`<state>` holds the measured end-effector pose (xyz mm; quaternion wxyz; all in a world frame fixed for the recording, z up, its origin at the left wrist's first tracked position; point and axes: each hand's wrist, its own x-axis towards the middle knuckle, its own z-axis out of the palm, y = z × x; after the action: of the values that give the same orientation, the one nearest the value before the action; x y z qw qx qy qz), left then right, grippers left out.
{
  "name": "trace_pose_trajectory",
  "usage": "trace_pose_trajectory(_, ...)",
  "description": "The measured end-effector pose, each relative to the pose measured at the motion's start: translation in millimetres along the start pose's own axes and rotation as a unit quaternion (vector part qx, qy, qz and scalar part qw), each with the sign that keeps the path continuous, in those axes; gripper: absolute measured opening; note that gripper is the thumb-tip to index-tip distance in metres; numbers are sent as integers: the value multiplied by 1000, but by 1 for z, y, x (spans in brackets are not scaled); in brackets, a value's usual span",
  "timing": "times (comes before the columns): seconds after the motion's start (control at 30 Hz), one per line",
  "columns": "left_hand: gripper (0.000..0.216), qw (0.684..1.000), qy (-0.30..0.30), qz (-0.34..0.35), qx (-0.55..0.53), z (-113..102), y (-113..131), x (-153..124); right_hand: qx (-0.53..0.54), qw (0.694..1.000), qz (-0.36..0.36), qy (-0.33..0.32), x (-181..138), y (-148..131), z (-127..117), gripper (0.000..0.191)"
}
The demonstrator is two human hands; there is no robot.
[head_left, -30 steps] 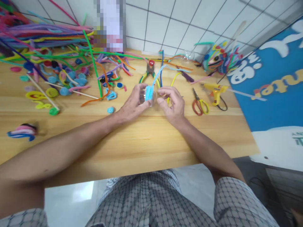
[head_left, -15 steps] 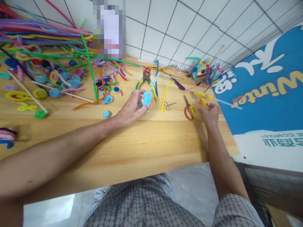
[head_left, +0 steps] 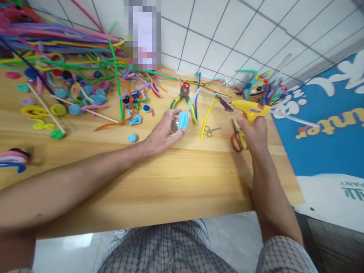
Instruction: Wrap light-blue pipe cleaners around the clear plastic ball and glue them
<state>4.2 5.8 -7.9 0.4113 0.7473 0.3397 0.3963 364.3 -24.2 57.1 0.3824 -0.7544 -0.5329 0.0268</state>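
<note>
Okay, the left hand (head_left: 165, 132) clasped a clear ball (head_left: 175, 123) mid-table, thumb at the lower edge of a band of light-blue strips (head_left: 183, 120); one loose end ran off toward 1 o'clock, taking 12 as the tiled wall. Right hand (head_left: 255, 134) was clenched round the handle of a yellow glue gun (head_left: 250, 109), at about 3 o'clock from the ball, nozzle toward 9. Red-and-yellow scissors (head_left: 237, 132) lay at the gun's 7 o'clock, partly hidden by that hand; a dark purple piece (head_left: 226, 104) sat near the nozzle. Around the ball: pliers (head_left: 185, 90) just past 12, yellow strip (head_left: 206, 118) and small scissors (head_left: 213, 130) at 3, light-blue coil (head_left: 132, 137) between 8 and 9. Farther out: multicoloured bundle (head_left: 65, 43) at 10, blue banner (head_left: 321, 151) at 3.
</note>
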Motion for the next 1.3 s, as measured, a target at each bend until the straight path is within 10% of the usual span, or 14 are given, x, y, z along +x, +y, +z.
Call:
trace_pose_trajectory(0.23,61,1000,14,12,16,0,3,1,52,997,-13,-56,-62,-65,29,40)
trace_pose_trajectory(1.3,58,999,7,33,-1,1,3,3,41,995,-9,-93,-63,-70,50,21)
